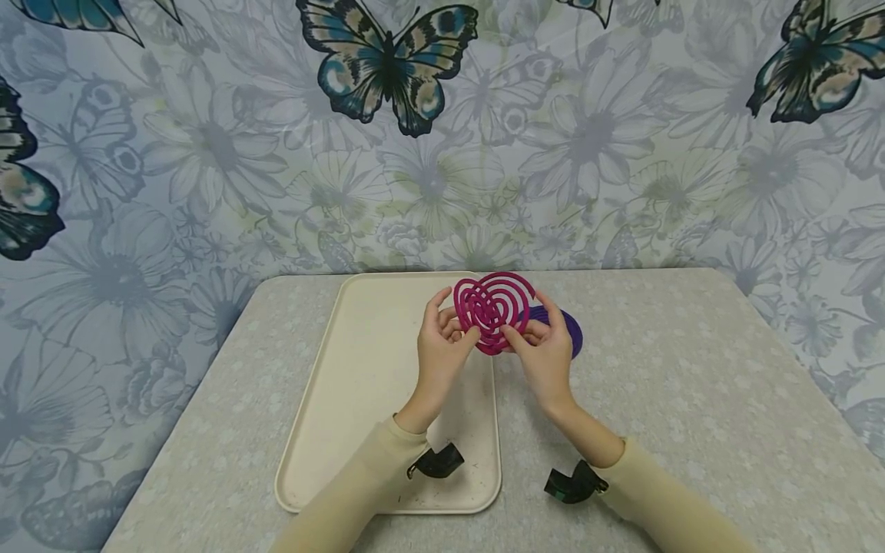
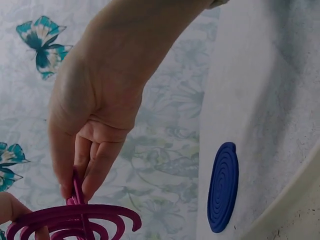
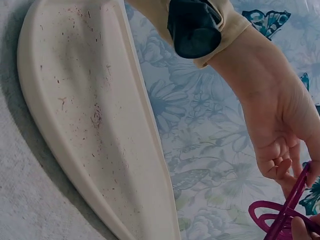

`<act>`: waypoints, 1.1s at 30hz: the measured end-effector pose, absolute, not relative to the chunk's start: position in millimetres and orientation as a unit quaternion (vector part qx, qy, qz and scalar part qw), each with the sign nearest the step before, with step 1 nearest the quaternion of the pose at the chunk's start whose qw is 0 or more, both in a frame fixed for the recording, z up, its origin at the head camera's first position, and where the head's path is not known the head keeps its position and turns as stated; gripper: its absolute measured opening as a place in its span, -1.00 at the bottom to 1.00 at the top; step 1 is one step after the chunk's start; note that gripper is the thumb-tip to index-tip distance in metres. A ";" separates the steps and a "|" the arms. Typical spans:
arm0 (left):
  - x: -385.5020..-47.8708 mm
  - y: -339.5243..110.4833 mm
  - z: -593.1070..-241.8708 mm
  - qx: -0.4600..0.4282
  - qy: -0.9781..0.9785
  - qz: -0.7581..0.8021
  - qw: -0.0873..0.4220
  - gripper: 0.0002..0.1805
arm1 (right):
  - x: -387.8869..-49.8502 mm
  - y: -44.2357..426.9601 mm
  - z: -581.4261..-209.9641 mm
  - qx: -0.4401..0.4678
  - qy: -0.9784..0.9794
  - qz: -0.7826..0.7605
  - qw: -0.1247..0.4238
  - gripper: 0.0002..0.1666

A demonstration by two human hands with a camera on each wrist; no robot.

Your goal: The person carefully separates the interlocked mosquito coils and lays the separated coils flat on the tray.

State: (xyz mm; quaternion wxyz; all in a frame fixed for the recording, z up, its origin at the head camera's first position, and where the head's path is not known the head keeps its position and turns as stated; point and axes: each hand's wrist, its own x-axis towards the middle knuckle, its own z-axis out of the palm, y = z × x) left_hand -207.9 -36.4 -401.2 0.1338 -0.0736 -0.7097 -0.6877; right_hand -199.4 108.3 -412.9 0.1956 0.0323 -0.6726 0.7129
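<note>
Two magenta coiled spiral pieces point(image 1: 508, 283), crossing through each other, are held up over the tray's right edge. My left hand point(image 1: 442, 342) pinches them from the left between thumb and fingers. From the right, my right hand point(image 1: 546, 357) grips the coils the same way. In the left wrist view, a flat magenta spiral point(image 2: 60, 214) meets an upright one under the left fingertips. The right wrist view catches part of the crossed magenta strands point(image 3: 289, 212) below the right fingers. Behind the right hand, a flat blue-violet spiral disc point(image 1: 575, 335) lies on the table, partly hidden.
A cream tray point(image 1: 387, 399) lies on the left part of the table, dotted with small dark reddish crumbs point(image 3: 96, 116). The grey patterned tabletop point(image 1: 691, 384) extends to the right. A butterfly-and-flower wall point(image 1: 429, 184) stands right behind the table.
</note>
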 end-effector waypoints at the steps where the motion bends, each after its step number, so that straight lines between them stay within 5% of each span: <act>1: -207.9 -35.5 -402.5 -0.080 -0.716 -0.677 0.146 -0.28 | -199.2 108.1 -412.4 0.033 -0.671 0.713 0.198 -0.18; 5: -206.7 -33.0 -405.7 -0.097 -0.736 -0.646 0.176 -0.27 | -198.8 108.4 -410.2 0.042 -0.665 0.714 0.215 -0.16; 25: -217.1 -55.6 -387.8 -0.052 -0.725 -0.677 0.115 -0.37 | -209.4 133.0 -394.9 0.029 -0.698 0.691 0.183 -0.23; 33: -222.2 -64.6 -380.6 -0.038 -0.692 -0.717 0.078 -0.38 | -213.3 147.7 -381.3 0.014 -0.646 0.756 0.109 -0.25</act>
